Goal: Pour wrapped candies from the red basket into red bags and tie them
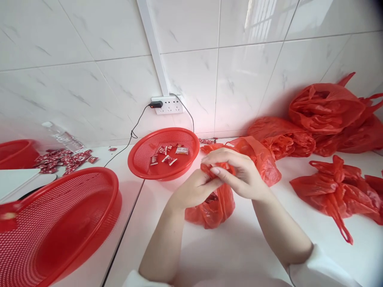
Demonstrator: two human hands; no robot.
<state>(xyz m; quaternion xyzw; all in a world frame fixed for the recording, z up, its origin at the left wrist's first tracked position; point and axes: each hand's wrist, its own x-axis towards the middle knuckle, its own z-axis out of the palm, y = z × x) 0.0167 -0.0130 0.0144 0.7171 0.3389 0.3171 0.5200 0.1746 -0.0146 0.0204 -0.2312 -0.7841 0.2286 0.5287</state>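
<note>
A red plastic bag (211,213) stands on the white table in front of me, with small dark wrapped pieces showing through its opening. My left hand (193,189) is closed on the gathered top of the bag from the left. From the right, my right hand (242,173) bends over the same top, its thumb near the left hand and its fingers curled on the plastic. The two hands meet above the bag and hide most of its neck. Just behind them is another red plastic bag (263,161), lying loosely crumpled.
A red mesh basket (137,169) with several wrapped sweets (169,160) stands by the wall. At left are a larger red basket (112,179), a clear bottle (64,137) and piled packets (56,159). Red bags (326,107) fill the right back; a tied bag (335,187) lies nearer.
</note>
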